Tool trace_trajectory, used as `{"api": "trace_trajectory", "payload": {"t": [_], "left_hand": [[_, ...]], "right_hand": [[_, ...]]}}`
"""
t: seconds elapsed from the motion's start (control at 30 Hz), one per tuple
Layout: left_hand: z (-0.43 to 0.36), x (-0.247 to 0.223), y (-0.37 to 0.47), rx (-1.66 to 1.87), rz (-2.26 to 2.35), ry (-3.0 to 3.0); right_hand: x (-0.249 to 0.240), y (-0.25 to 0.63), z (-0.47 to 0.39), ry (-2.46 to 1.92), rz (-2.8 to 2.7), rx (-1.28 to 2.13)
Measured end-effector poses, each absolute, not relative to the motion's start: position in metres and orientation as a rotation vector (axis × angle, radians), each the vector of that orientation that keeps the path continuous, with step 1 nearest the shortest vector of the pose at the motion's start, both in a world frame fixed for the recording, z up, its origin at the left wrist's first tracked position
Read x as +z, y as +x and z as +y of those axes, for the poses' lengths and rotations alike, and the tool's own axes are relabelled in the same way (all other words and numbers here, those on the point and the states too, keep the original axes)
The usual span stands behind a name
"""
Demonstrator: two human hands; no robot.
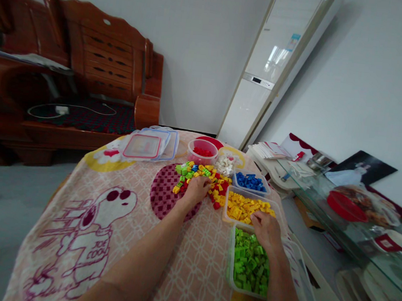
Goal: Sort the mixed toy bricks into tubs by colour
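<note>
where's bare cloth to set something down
Pink tablecloth shows bare left of the left forearm, nearer than the flat clear plastic lids, and between that forearm and the clear plastic tub of green bricks. Crowded: around the loose multicoloured bricks at the left hand and the clear tub of yellow bricks at the right hand.

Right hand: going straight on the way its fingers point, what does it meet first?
The right hand would most likely meet the yellow bricks in the tub, right by its fingertips. Depth is unclear; it may already touch them.
</note>
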State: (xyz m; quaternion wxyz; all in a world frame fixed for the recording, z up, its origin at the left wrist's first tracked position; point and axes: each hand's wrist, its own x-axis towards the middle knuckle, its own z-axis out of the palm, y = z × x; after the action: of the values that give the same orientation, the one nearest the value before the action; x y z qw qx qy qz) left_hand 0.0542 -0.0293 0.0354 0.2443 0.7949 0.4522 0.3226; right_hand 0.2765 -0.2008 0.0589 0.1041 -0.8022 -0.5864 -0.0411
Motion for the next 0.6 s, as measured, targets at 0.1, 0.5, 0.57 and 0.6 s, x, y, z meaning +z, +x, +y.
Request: {"api": "trace_trajectory", "payload": {"t": [0.1, 0.5, 0.57, 0.6], "left_hand": [[-0.03, 0.037, 0.058, 0.992, 1.168, 2.031], [-0.081, 0.053, 0.101, 0.971, 0.822, 2.115], [-0.087, 0.052, 0.104, 0.935, 0.821, 2.165], [-0.089, 0.052, 0.105, 0.918, 0.814, 2.189]], "right_hand": [[0.058, 0.278, -0.201, -2.349, -1.729, -0.117], [0.058, 0.276, -0.201, -2.36, -1.736, -0.144], [0.058, 0.276, -0.201, -2.359, -1.733, -0.137], [0.058, 0.276, -0.201, -2.357, -1.732, -0.134]]}}
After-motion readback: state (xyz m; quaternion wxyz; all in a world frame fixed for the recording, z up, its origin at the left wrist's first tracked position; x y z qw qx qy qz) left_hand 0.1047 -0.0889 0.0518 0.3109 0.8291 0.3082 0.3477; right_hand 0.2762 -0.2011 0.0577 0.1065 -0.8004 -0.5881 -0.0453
